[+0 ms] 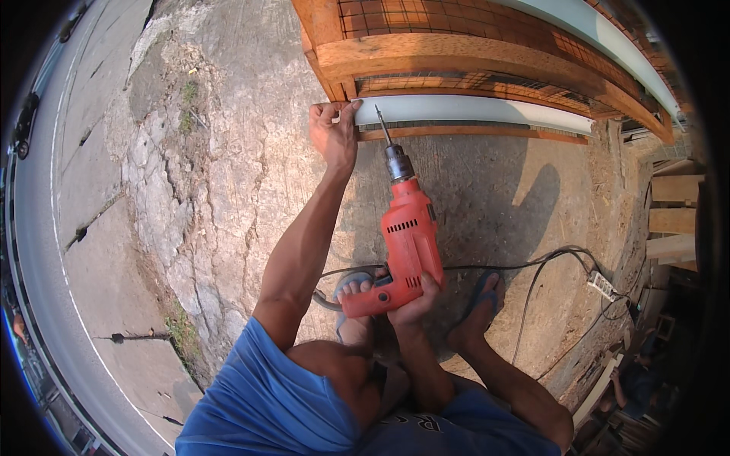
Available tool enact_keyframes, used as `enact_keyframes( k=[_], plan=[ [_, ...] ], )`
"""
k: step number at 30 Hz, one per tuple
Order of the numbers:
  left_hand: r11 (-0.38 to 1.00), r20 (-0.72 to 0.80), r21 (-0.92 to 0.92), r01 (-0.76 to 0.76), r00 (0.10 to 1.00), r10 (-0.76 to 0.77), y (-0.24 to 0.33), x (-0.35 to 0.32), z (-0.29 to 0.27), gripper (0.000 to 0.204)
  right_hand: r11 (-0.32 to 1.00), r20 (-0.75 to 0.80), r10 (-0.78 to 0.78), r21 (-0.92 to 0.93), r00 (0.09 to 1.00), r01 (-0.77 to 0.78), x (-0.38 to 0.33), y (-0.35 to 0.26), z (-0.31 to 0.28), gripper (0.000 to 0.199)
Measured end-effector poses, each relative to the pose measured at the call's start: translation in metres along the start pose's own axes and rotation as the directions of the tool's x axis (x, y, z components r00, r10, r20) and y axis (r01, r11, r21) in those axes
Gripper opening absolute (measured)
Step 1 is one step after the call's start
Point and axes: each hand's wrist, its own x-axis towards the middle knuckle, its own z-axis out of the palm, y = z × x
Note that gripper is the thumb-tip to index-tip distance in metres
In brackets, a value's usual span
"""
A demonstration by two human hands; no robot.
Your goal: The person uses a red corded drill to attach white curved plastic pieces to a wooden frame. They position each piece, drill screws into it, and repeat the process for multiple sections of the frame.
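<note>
My right hand (417, 305) grips the handle of a red corded power drill (411, 235). A long, thin bit (383, 125) sits in its dark chuck (397, 161) and points away from me. The bit's tip overlaps the white half-round trough (471, 110), but I cannot tell whether it touches. At the trough's left end my left hand (333, 138) is closed, fingers curled and thumb against the edge, beside the corner post of an orange-brown wooden frame (471, 55) with wire mesh. Whether a small piece is also pinched there is hidden.
Cracked concrete (228, 190) lies under the frame and my sandalled feet. A black cable (525, 264) runs right to a white power strip (603, 286). Wooden planks (673, 220) are stacked at the far right, with a person below them. A road (46, 228) passes on the left.
</note>
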Motion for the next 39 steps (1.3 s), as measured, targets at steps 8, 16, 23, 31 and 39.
enact_keyframes(
  k=[8, 16, 23, 31, 39],
  plan=[
    [0.999, -0.038, -0.038, -0.025, 0.999, 0.024, 0.000, 0.003, 0.007, 0.026, 1.000, 0.013, 0.002, 0.028, 1.000, -0.002, 0.012, 0.007, -0.001, 0.065],
    [0.998, -0.023, -0.056, 0.037, 0.999, -0.038, 0.002, 0.004, 0.008, 0.026, 0.999, 0.004, 0.016, 0.031, 1.000, -0.016, 0.015, 0.006, 0.004, 0.065],
    [0.997, -0.035, -0.072, -0.009, 0.999, 0.006, 0.004, 0.003, 0.007, 0.024, 0.999, -0.013, 0.008, 0.050, 1.000, -0.007, 0.016, 0.004, 0.011, 0.066],
    [0.999, -0.043, -0.038, -0.027, 0.999, 0.025, 0.002, 0.003, 0.010, 0.024, 0.999, -0.044, -0.018, 0.045, 0.999, 0.020, 0.016, 0.006, 0.022, 0.065],
    [0.999, -0.032, -0.038, -0.006, 0.999, 0.005, 0.002, 0.004, 0.009, 0.025, 0.998, -0.009, -0.022, 0.060, 1.000, 0.022, 0.016, 0.004, 0.026, 0.064]
  ],
)
